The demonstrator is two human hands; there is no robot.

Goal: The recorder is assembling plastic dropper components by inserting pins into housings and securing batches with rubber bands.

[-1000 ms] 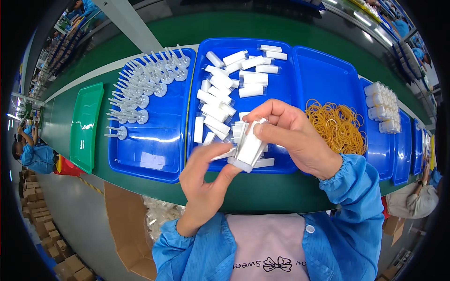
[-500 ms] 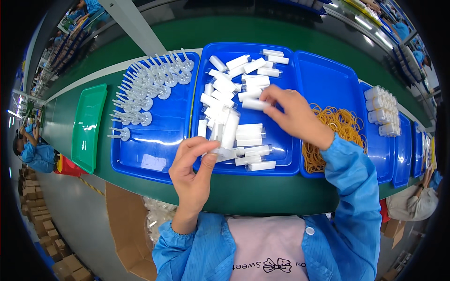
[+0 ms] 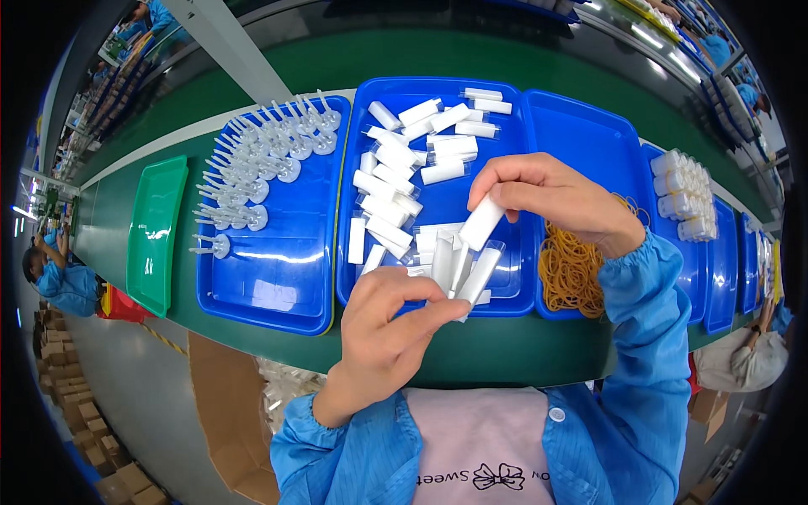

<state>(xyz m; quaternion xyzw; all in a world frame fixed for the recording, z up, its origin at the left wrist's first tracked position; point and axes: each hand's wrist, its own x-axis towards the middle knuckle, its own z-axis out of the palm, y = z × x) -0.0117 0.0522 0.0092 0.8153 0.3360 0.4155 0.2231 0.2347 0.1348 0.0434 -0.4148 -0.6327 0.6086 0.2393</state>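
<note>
My left hand (image 3: 389, 337) is closed on a clear plastic pronged stand (image 3: 459, 273), pinching its lower end between thumb and fingertips. White sleeves (image 3: 482, 282) sit on some of its prongs; the base is mostly hidden by my fingers. My right hand (image 3: 560, 200) pinches another white sleeve (image 3: 483, 221), tilted, its lower end close to the upper tip of a prong; whether they touch I cannot tell. Both hands are over the near right part of a blue tray (image 3: 347, 290) where many loose white sleeves (image 3: 392, 187) with clear ends lie.
To the left, a blue tray (image 3: 278, 295) holds rows of clear pronged stands (image 3: 273, 151). A green tray (image 3: 157, 240) stands beyond it. Rubber bands (image 3: 572, 269) fill part of the tray on the right, and bundled white sleeves (image 3: 683, 194) lie further right. A cardboard box (image 3: 223, 404) is below the table.
My right hand has brought a white sleeve from the tray toward me, over the stand. My left hand has moved right with the stand, and the two now meet.
</note>
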